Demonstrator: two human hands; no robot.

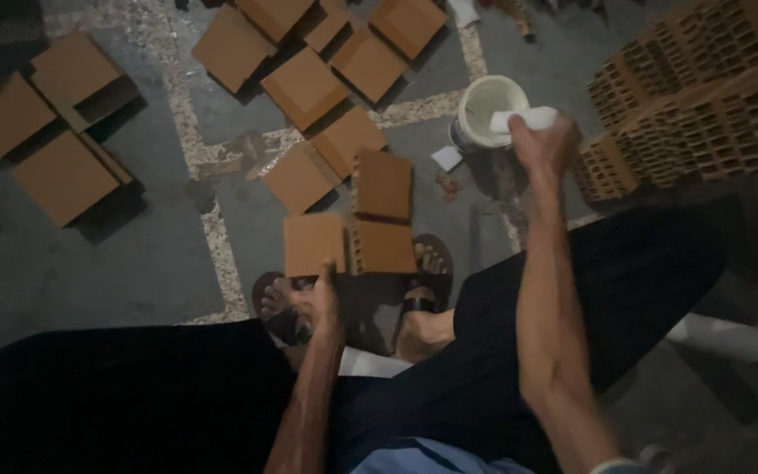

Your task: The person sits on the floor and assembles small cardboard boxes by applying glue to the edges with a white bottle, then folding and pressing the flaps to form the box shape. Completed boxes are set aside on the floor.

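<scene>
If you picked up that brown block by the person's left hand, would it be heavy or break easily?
Probably fairly heavy: the brown block looks like thick fired clay, though the holes seen in the block beside it suggest it is lighter than solid. It looks stiff, not bendy. Its flat sides mean it likely won't roll, but it might chip if dropped. The left hand grips its lower edge.

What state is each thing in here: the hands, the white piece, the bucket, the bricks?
Left hand: gripping the brick's lower edge.
Brick: held upright on edge, between the feet.
Right hand: raised, closed on the white piece.
White piece: held over the bucket.
Bucket: open, upright.
Loose bricks: lying flat on floor.
Brick stack: piled.
</scene>
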